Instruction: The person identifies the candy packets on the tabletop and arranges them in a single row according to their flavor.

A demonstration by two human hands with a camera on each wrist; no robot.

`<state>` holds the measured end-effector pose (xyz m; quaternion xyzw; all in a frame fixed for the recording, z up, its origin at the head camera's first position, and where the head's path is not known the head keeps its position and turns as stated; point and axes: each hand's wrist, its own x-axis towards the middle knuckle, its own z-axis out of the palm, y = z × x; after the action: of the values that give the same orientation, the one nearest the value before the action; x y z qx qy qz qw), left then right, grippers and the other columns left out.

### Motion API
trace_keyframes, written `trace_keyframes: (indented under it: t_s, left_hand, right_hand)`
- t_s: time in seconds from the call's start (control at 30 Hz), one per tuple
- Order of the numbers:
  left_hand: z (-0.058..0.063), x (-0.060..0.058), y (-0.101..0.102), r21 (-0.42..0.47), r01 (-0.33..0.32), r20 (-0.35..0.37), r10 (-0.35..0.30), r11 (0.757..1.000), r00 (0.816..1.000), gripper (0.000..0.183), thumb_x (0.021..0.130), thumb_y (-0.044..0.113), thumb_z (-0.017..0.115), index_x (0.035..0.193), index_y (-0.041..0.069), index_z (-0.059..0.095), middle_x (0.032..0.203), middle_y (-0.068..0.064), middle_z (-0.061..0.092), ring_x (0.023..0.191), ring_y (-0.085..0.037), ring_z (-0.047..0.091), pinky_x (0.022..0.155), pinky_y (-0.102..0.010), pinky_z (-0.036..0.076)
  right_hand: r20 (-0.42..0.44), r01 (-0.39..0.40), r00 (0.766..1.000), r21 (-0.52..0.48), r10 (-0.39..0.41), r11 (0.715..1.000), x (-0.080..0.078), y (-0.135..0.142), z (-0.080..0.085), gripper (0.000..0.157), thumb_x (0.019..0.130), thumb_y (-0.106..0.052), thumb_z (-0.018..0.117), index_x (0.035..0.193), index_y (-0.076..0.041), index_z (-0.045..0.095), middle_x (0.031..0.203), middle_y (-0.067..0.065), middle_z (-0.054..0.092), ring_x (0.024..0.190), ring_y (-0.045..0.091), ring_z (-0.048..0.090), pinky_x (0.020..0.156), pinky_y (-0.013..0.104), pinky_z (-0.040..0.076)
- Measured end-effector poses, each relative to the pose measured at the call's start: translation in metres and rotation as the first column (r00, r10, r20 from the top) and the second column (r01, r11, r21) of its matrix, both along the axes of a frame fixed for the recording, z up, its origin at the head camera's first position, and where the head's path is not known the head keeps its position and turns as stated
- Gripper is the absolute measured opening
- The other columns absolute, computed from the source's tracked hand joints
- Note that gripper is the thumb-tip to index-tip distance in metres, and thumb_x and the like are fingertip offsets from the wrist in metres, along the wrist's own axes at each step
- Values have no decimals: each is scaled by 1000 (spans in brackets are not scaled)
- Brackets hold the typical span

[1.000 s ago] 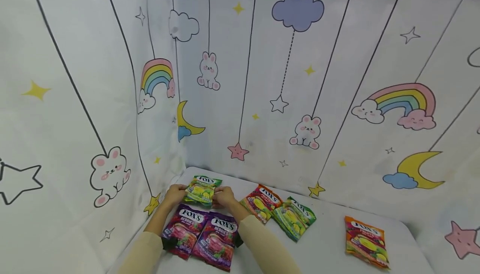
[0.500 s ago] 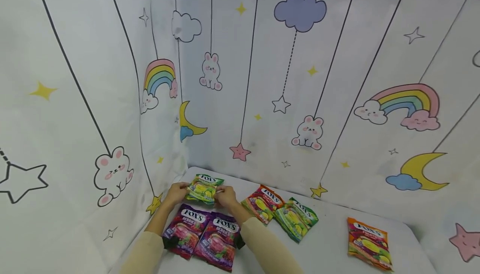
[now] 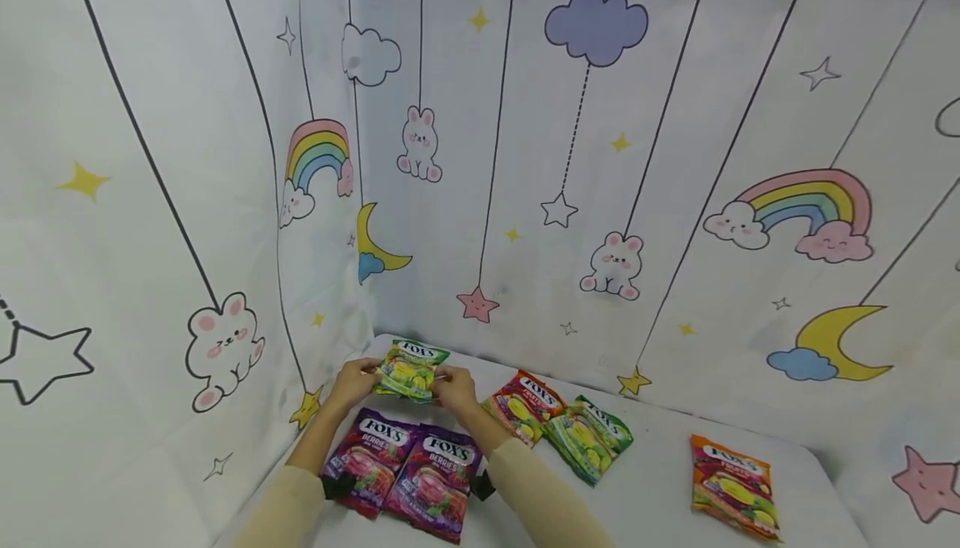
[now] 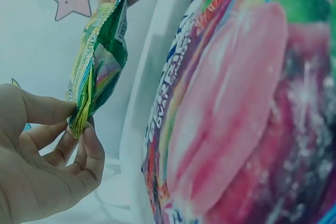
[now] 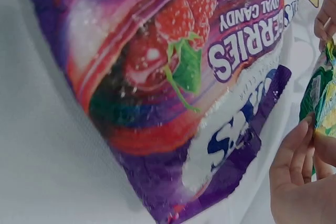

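A green and yellow bag of Fox's candy is held between both hands near the table's far left corner. At its left edge my left hand pinches it between thumb and fingers. My right hand pinches the opposite edge. In the left wrist view the green bag is seen edge-on, tilted, its back apart from the table. Nearer to me, below the hands, lie two purple bags of Fox's Berries candy side by side. One purple bag fills much of the right wrist view.
Right of the hands, an orange Fox's Fruits bag touches a second green bag. Another orange bag lies alone farther right. White walls with cartoon drawings stand behind and left of the white table.
Both hands have raised the green bag slightly and moved it a little away from me. The other bags stay in place.
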<state>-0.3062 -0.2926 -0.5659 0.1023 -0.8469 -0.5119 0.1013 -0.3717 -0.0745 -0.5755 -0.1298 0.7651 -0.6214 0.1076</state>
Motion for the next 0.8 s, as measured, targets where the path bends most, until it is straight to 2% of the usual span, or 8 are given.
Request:
trace_keyframes:
  t_s: [0.33, 0.53, 0.8]
  left_hand:
    - [16, 11, 13, -44, -24, -40, 22, 999, 999, 37, 100, 6, 62, 134, -8, 63, 112, -21, 64, 81, -23, 63, 65, -32, 52]
    - [22, 11, 17, -57, -41, -52, 38, 998, 998, 37, 100, 8, 62, 134, -6, 64, 114, -21, 64, 86, -25, 63, 65, -31, 48]
    - [29, 15, 24, -32, 12, -71, -14, 999, 997, 37, 100, 6, 61, 136, -5, 63, 116, -21, 62, 96, -31, 66, 66, -34, 50]
  right_hand:
    - [1, -16, 1000, -39, 16, 999, 4, 9, 9, 29, 93, 4, 65, 121, 4, 71, 98, 12, 72, 81, 22, 73, 70, 34, 63]
    - [-28, -30, 999, -61, 28, 998, 6, 14, 20, 28, 94, 4, 66, 122, 5, 71, 99, 15, 73, 85, 24, 74, 73, 37, 63]
    - [-26, -13, 1000, -99, 10, 995, 11, 25, 27, 29, 95, 5, 67, 123, 7, 70, 103, 20, 72, 87, 28, 74, 76, 41, 63]
